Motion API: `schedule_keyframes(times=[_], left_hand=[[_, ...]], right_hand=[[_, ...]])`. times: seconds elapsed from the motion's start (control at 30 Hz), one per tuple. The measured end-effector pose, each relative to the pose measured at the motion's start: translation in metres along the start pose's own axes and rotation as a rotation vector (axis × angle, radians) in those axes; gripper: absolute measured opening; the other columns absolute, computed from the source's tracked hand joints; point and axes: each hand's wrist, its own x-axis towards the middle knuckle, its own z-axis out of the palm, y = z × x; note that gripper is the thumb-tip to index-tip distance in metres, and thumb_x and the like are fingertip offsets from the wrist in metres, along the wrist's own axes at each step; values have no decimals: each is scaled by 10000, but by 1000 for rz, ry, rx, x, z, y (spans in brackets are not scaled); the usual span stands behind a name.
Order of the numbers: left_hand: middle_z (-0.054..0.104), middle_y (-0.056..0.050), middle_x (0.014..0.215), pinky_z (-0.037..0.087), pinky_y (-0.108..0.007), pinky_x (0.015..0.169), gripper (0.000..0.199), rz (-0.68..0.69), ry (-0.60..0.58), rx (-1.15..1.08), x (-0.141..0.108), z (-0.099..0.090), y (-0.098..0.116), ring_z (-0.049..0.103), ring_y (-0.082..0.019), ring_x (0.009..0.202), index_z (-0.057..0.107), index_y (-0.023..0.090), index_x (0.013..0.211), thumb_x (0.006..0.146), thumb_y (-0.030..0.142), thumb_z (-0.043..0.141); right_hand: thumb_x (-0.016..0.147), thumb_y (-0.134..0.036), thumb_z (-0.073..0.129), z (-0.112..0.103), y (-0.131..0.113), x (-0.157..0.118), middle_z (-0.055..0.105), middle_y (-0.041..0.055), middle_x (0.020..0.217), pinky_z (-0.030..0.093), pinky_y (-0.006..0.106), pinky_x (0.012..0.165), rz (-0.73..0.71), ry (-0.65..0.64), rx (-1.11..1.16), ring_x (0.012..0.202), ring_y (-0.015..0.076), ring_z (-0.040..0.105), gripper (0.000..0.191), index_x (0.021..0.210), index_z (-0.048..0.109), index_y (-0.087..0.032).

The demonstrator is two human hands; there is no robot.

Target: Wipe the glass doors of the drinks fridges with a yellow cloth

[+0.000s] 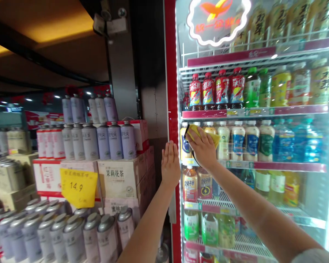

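My right hand (204, 149) holds a yellow cloth (215, 138) with a dark edge, my fingers laid over it, up at the front of the lit fridge (172, 73), near the fridge's left side and level with its row of pale bottles (223, 141). My left hand (170, 165) is flat and looks bare of anything, fingers straight up and close together, at the red left edge of the fridge; I cannot tell how firmly it touches there. Inside the fridge, one shelf above the cloth, red-capped bottles (195, 92) stand at the left end, with green-capped bottles (252, 89) to their right. Blue bottles (283, 140) fill the right part of the fridge shelf level with the cloth. A glowing ring (190, 33) shows at the top of the fridge. To the left of the fridge, tall cans (115, 142) stand on stacked boxes (117, 179), a yellow price sign (79, 188) reading 14.9 hangs on the boxes, and shiny-topped cans (74, 239) crowd lower down.
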Motion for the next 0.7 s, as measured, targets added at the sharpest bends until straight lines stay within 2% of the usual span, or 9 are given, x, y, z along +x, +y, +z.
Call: schedule_keyframes(times=[0.1, 0.2, 0.27, 0.37, 0.43, 0.5, 0.6, 0.7], left_hand=[[258, -229, 1659, 304, -558, 1258, 800, -4, -8, -11, 4, -1, 3, 148, -302, 1572, 28, 61, 1639, 932, 16, 400], [288, -205, 1655, 263, -550, 1278, 765, -2, 5, -9, 17, -2, 5, 172, -284, 1571, 76, 85, 1644, 951, 34, 395], [319, -179, 1649, 230, -532, 1295, 746, 9, 26, -11, 29, -2, 7, 187, -266, 1570, 96, 103, 1646, 959, 38, 380], [334, -145, 1648, 204, -526, 1304, 733, 35, 51, -28, 42, -1, 9, 207, -253, 1568, 103, 140, 1650, 976, 60, 381], [327, -125, 1652, 214, -525, 1303, 730, 55, 56, -37, 45, 0, 9, 225, -251, 1564, 102, 168, 1651, 986, 78, 390], [322, -118, 1654, 234, -513, 1301, 728, 69, 50, -43, 45, 2, 8, 235, -252, 1563, 104, 169, 1650, 989, 89, 399], [317, -115, 1656, 249, -504, 1300, 736, 72, 26, -52, 41, 3, 6, 233, -260, 1566, 113, 160, 1648, 982, 96, 419], [317, -103, 1654, 246, -510, 1302, 753, 70, 29, -78, 40, 5, 5, 242, -264, 1564, 107, 183, 1649, 976, 88, 432]], right_hand=[[1017, -180, 485, -1, -5, -19, 570, 11, 1527, 344, 512, 1192, -65, -40, 18, 1506, 283, 381, 495, 1487, 522, -330], [1023, -206, 499, -1, 4, -4, 569, -9, 1528, 344, 500, 1200, -134, -88, 4, 1486, 275, 414, 456, 1456, 556, -337], [1029, -209, 489, -3, 16, 10, 554, -11, 1541, 344, 503, 1199, -124, -81, -10, 1489, 279, 411, 451, 1457, 558, -337], [1025, -187, 480, -9, 28, 11, 520, 3, 1569, 347, 538, 1189, 5, -36, -26, 1511, 305, 371, 511, 1512, 500, -342], [1017, -174, 482, -11, 28, -3, 489, 20, 1592, 347, 564, 1183, 131, -18, -38, 1527, 328, 337, 563, 1552, 448, -345], [1009, -167, 486, -10, 22, -17, 480, 27, 1598, 348, 569, 1184, 197, -30, -44, 1535, 337, 316, 580, 1560, 439, -342], [1009, -170, 492, -5, 14, -16, 507, 11, 1578, 346, 545, 1197, 136, -68, -39, 1535, 312, 322, 533, 1515, 505, -337], [1016, -187, 503, -5, 23, 9, 509, -11, 1578, 334, 518, 1207, 35, -98, -39, 1532, 283, 335, 498, 1488, 529, -346]])
